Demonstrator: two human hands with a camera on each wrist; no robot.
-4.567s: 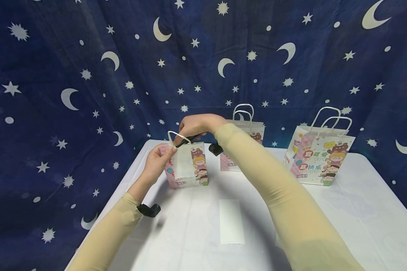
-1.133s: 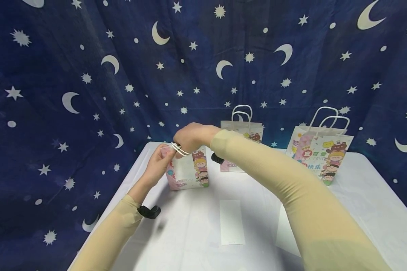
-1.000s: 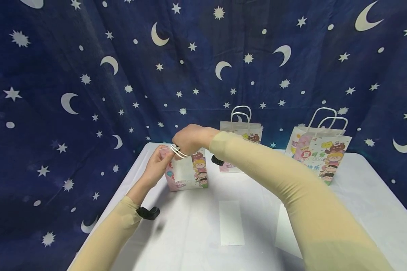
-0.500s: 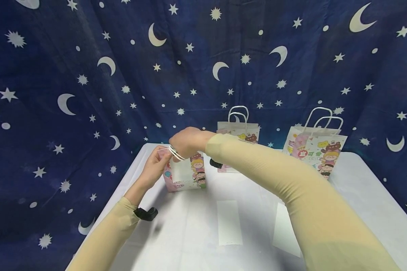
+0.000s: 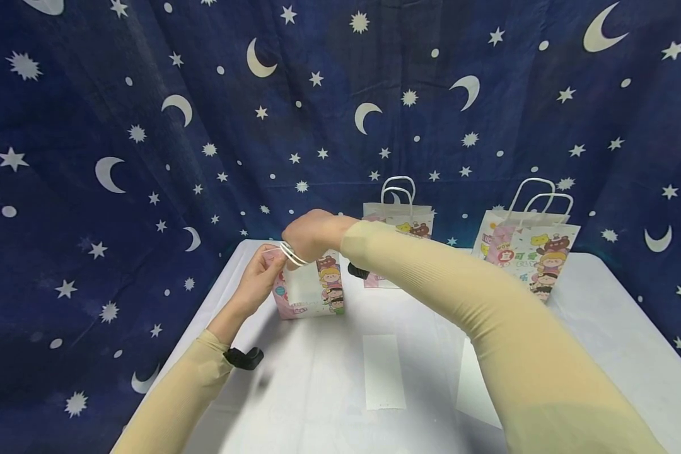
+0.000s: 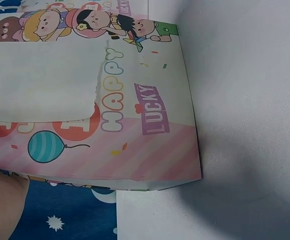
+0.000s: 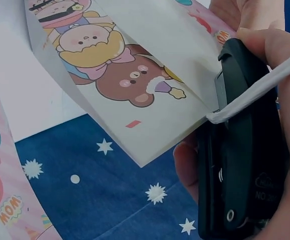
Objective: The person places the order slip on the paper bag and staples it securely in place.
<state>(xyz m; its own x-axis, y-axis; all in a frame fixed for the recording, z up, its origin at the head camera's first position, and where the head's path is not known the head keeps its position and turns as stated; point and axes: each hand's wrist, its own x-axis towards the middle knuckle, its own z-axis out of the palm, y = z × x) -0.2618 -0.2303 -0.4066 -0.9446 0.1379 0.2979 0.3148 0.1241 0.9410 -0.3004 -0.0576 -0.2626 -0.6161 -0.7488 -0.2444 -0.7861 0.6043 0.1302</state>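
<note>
A pink-and-white cartoon paper gift bag stands upright at the table's left far side. Over its front hangs a blank white paper slip, its top at the bag's mouth. With thumb and fingers my left hand pinches the bag's top edge at the left corner. My right hand grips a black stapler, whose jaws sit over the top edge of bag and slip. The white twisted handles lean across the right hand; one crosses the stapler in the right wrist view. In the head view that hand hides the stapler.
Behind the right forearm stands a second matching bag, and a third bag is farther right. Two more white slips lie on the white-covered table: one slip in front, another slip partly under the right arm. A starry blue curtain hangs behind.
Since the earliest frame my right hand has come down with the stapler onto the bag's top edge, and the raised handle now leans across it. My left hand keeps its pinch.
</note>
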